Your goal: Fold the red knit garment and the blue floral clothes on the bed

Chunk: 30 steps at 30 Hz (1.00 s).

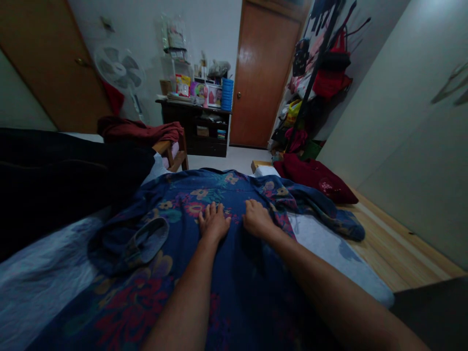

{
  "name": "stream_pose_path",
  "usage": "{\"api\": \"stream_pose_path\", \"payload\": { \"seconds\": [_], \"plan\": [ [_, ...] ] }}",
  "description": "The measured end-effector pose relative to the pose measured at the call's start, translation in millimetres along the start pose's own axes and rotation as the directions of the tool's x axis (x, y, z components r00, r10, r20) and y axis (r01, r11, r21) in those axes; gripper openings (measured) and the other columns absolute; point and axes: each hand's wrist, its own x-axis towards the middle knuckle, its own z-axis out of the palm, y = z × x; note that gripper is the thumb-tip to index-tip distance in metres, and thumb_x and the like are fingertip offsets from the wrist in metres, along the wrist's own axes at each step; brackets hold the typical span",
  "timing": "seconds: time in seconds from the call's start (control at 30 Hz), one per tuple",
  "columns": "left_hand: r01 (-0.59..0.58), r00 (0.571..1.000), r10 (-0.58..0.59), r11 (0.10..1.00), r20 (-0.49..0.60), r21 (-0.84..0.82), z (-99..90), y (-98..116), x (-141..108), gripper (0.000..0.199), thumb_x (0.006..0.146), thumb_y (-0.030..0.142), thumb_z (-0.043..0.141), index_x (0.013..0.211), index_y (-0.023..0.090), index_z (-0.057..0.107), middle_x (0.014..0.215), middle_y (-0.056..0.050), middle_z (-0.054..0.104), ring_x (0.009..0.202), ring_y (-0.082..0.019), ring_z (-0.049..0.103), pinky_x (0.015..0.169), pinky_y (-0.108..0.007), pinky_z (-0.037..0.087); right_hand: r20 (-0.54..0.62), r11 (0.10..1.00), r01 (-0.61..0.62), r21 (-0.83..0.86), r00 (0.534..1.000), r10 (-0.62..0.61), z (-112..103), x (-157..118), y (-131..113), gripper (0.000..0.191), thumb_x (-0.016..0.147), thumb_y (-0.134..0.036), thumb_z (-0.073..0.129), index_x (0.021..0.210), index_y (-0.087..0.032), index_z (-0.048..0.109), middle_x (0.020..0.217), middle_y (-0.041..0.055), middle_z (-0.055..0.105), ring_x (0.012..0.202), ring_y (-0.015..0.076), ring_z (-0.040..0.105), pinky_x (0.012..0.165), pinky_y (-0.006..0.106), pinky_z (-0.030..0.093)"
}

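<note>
Bare forearms (186, 292) reach forward over the blue floral garment (236, 273), which lies spread on a pale sheet (323, 251). It lies beneath both hands, running from the near edge of the view to beyond the fingertips. The left hand (214, 222) is palm down on its upper part, fingers extended and slightly spread. Just beside it, the right hand (256, 218) has its fingers curled inward; whether they pinch any cloth cannot be told. One sleeve (329, 214) stretches out to the right, near a maroon garment (314, 178); the other bends back on the left, its cuff (150, 239) facing nearer.
</note>
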Motion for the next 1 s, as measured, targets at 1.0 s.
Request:
{"api": "stream_pose_path", "payload": {
  "seconds": [1.0],
  "plan": [
    [0.030,1.000,-0.030,0.983,0.003,-0.182,-5.7,-4,3,0.048,0.094,0.031,0.038,0.140,0.022,0.046,0.154,-0.009,0.037,0.142,-0.026,0.030,0.116,-0.050,0.021,-0.021,0.992,-0.028,0.121,0.999,0.031,21,29,-29,0.043,0.087,-0.018,0.045,0.128,-0.012,0.058,0.133,0.0182,0.058,0.123,0.0265,0.054,0.107,0.041,0.034]
  ]
}}
